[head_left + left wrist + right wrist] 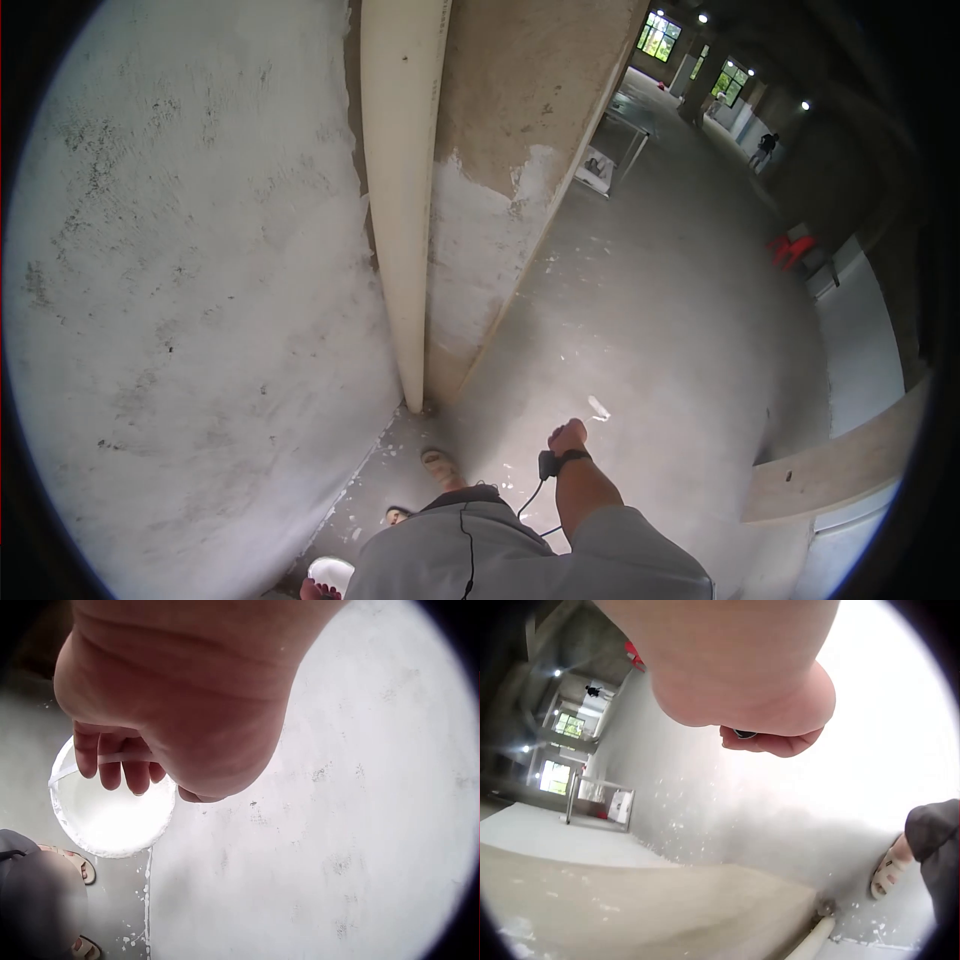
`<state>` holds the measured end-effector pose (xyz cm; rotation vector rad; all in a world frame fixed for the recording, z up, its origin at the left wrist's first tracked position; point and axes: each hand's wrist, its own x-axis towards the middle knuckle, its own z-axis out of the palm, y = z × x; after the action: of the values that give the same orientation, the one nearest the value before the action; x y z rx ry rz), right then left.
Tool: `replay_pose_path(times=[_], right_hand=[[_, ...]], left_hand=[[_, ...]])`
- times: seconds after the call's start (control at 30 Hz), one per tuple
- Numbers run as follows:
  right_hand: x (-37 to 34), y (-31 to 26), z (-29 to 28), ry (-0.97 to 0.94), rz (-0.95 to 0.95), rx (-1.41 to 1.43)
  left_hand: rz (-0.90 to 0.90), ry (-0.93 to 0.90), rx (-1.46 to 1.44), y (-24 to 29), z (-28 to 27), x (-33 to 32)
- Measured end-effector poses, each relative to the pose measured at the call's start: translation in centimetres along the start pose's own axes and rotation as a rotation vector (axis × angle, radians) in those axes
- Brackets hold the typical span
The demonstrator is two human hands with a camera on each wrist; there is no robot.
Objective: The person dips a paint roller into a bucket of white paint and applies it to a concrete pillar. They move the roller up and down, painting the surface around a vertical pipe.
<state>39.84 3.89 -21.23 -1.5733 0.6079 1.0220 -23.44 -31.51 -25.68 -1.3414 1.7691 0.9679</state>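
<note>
At the bottom left of the head view, my left hand [318,591] is beside a white bucket [333,571]. In the left wrist view the left hand's [172,712] fingers curl at the bucket's pale strap handle [64,774], and the bucket hangs below with bright white contents. My right hand [569,437] is held out in front over the floor, its fingers curled round a handle whose dark end [744,734] shows in the right wrist view. Just beyond that fist appears a white paint roller [598,405] with a thin frame; the hand hides most of the handle.
A white-coated wall [200,300] stands close on the left, with a cream pipe [400,200] in its corner. White splashes dot the grey floor [640,330]. Farther off are a metal-framed stand [625,145], a red chair [792,248] and a person [765,150].
</note>
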Motion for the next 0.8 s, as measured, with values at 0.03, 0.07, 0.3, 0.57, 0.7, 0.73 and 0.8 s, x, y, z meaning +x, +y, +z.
replay_pose_path(times=[0.03, 0.07, 0.3, 0.57, 0.7, 0.73, 0.8], right_hand=[[1.0, -0.1, -0.2, 0.003, -0.004, -0.001], [2.7, -0.1, -2.2, -0.013, -0.076, -0.098], [11.6, 1.0, -6.5, -0.150, -0.555, -0.774], [-5.1, 2.8, 12.8, -0.362, 0.110, 0.083], [-11.1, 4.6, 18.1, -0.701, 0.145, -0.434], [-11.7, 4.9, 18.6, -0.661, 0.121, -0.430], [-12.2, 4.9, 18.5, -0.620, 0.096, -0.424]], left_hand=[[-0.004, -0.021, 0.005, -0.2, 0.0, 0.3], [-0.006, -0.041, 0.007, -0.4, 0.0, 0.5], [0.001, -0.182, -0.004, -0.8, -0.8, 0.8], [0.061, -0.341, -0.010, 0.7, -1.8, 1.5], [0.094, -0.425, -0.001, 2.0, -2.1, 2.5], [0.101, -0.445, 0.002, 2.4, -2.4, 3.0], [0.108, -0.485, 0.011, 2.8, -2.8, 4.0]])
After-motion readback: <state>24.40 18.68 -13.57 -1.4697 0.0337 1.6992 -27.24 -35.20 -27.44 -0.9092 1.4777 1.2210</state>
